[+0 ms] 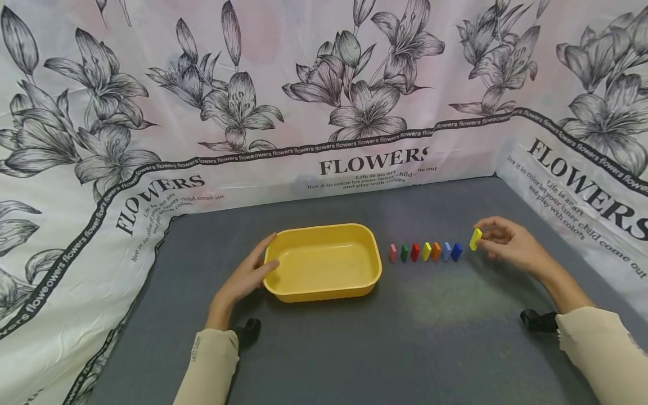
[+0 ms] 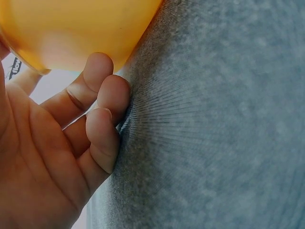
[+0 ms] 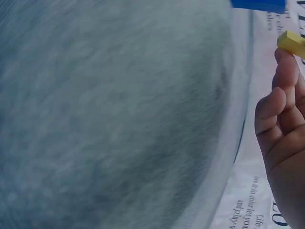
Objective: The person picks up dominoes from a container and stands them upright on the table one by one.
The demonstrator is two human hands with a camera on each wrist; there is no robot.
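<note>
My left hand [image 1: 248,275] holds the left end of a yellow plastic tray [image 1: 324,295], thumb over the rim and fingers along the outer wall. In the left wrist view, curled fingertips [image 2: 114,95] sit beside the tray wall [image 2: 81,33], low against the grey cloth. A yellow domino block [image 1: 475,239] is pinched between thumb and fingers of my right hand [image 1: 511,242]. It stands upright at the right end of a row of small blocks, a short gap from the dark blue block [image 1: 457,252]. The right wrist view shows the yellow block only partly, at its edge.
The row runs from the tray rightward: a pink block [image 1: 392,253], green block [image 1: 404,252], red block [image 1: 415,252], yellow, orange block [image 1: 436,251], light blue block [image 1: 447,251], dark blue. Grey cloth [image 1: 354,354] covers the table. Flower-printed curtains [image 1: 304,124] border the back and sides.
</note>
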